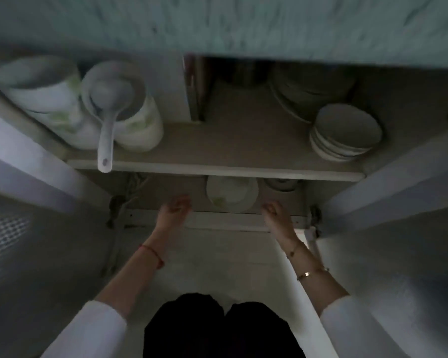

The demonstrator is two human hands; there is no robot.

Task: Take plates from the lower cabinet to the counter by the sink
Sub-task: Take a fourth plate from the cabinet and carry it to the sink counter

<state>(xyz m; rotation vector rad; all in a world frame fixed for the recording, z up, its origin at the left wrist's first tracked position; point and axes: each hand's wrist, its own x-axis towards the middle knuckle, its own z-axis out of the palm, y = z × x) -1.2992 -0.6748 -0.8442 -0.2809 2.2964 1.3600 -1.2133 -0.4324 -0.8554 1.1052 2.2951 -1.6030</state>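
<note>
I look down into an open lower cabinet in dim light. On its bottom shelf lies a stack of white plates (232, 194) with a faint green pattern, partly hidden under the upper shelf (217, 167). My left hand (175, 208) hovers just left of the stack and my right hand (274, 211) just right of it. Both hands are empty, fingers loosely curled, apart from the plates. A second stack of small white plates (345, 131) rests on the upper shelf at the right.
Two tall stacks of white bowls (62, 99) with a ladle-like spoon (106, 130) fill the upper shelf's left. Larger bowls (313, 86) stand behind the small plates. Another dish (282, 184) sits on the bottom shelf's right. Cabinet doors (388, 192) stand open on both sides.
</note>
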